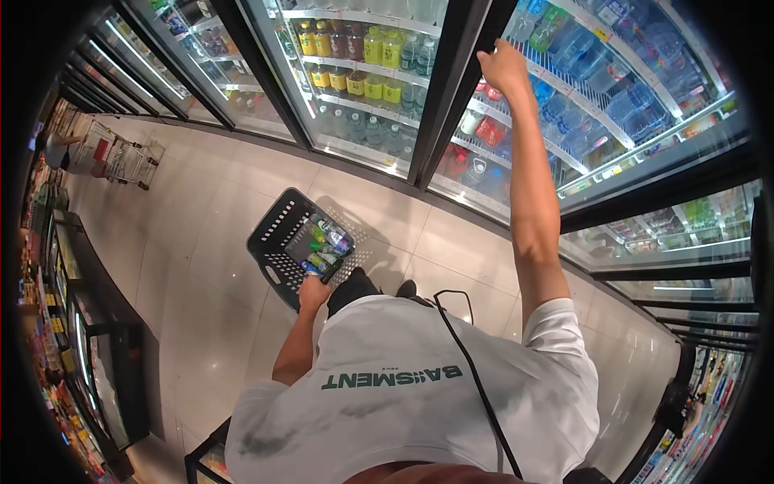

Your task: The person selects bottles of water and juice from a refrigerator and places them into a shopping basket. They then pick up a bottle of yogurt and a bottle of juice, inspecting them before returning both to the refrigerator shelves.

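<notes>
My left hand (313, 294) is closed at the near rim of a dark grey plastic shopping basket (278, 226) with holes in its walls. Several bottles and cans (329, 242) with green, blue and white labels lie inside, at the basket's right. Stretched far forward, my right hand (506, 68) reaches the dark upright edge of a glass fridge door (461, 113). Its thumb points left and its fingers curl at that edge, with the fingertips partly hidden. Behind it, shelves hold water bottles (576, 48) and red-labelled bottles (489, 131).
More fridge doors run left, with yellow and brown drink bottles (347, 48) on shelves. A shopping trolley (133, 161) stands far left near another person (60, 149). A black display unit (105, 355) lines the left side. Pale floor tiles (201, 242) lie between.
</notes>
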Available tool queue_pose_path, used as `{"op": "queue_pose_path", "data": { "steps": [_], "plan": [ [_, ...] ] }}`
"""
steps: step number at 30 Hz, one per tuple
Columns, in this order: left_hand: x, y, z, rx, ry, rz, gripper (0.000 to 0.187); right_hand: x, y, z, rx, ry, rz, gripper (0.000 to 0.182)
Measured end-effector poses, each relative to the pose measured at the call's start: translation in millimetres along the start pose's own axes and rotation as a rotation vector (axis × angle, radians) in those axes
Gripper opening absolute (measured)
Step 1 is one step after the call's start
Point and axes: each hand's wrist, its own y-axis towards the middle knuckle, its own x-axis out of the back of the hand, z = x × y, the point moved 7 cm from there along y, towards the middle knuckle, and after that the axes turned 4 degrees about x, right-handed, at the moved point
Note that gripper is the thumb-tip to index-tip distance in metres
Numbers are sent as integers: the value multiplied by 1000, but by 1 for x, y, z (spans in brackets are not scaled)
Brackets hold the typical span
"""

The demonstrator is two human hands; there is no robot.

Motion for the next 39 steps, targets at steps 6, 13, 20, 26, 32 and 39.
{"op": "queue_pose_path", "data": {
  "steps": [6, 13, 20, 26, 32, 39],
  "plan": [
    [5, 4, -6, 4, -35, 127, 34, 188, -194, 207, 639, 591, -167, 35],
    [13, -6, 0, 6, -59, 156, 41, 236, -264, 332, 953, 315, -29, 41],
    [3, 1, 14, -171, -273, 252, 41, 217, -285, 381, 971, 356, -217, 18],
    [1, 7, 23, -333, -357, 297, 47, 28, -281, 370, 828, 588, 207, 43],
    [-7, 14, 23, -387, -407, 355, 39, -344, -483, 248, 864, 50, 1201, 45],
    [-16, 9, 13, -566, -420, 270, 24, -359, -538, 215, 771, -80, 1208, 21]
  ]
}}
